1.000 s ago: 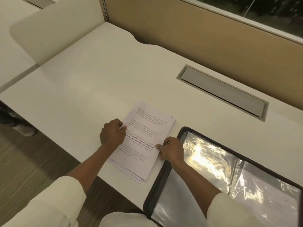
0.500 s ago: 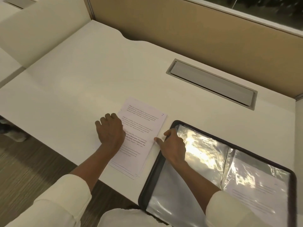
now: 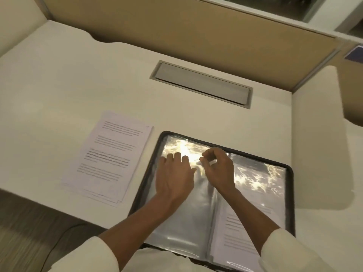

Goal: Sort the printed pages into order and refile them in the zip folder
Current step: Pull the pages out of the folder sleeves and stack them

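Left hand (image 3: 173,179) on zip folder (image 3: 290,193), right hand (image 3: 220,169) pinching sleeve (image 3: 198,205), pages (image 3: 114,154) illegible

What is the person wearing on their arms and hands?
The left sleeve and right sleeve are cream and loose, stopping partway up the forearms. The left hand and right hand are bare: no gloves, no watch in sight.

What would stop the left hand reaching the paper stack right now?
Probably nothing, so yes: the left hand rests flat on the folder, and the paper stack lies uncovered just beside it.
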Motion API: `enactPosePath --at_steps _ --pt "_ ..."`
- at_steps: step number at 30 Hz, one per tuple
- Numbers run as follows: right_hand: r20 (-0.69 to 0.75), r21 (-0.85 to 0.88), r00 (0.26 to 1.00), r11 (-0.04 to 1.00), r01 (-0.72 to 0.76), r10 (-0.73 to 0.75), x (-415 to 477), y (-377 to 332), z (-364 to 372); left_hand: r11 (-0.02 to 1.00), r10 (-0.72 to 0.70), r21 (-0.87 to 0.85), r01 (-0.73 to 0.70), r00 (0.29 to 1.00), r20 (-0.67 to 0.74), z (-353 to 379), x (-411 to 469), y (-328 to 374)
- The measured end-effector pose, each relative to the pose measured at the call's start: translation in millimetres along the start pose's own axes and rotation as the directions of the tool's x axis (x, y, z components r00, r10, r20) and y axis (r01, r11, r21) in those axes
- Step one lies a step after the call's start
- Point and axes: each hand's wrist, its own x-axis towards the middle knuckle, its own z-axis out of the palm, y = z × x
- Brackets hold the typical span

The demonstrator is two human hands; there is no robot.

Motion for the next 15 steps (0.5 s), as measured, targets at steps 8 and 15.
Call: enactPosePath --at_steps 8,15 --pt "0.079 -0.441 0.996 0.894 0.072 -0.042 15.5 80.1 -83.2 0.940 0.324 -0.131 -0.316 0.945 0.043 49.1 -20.4 83.0" --pt "0.162 -0.675 0.961 0.735 -0.057 0.224 43.2 111.3 -145.9 0.946 0.312 -0.155 -0.283 0.926 0.214 59.7 -34.8 119.9"
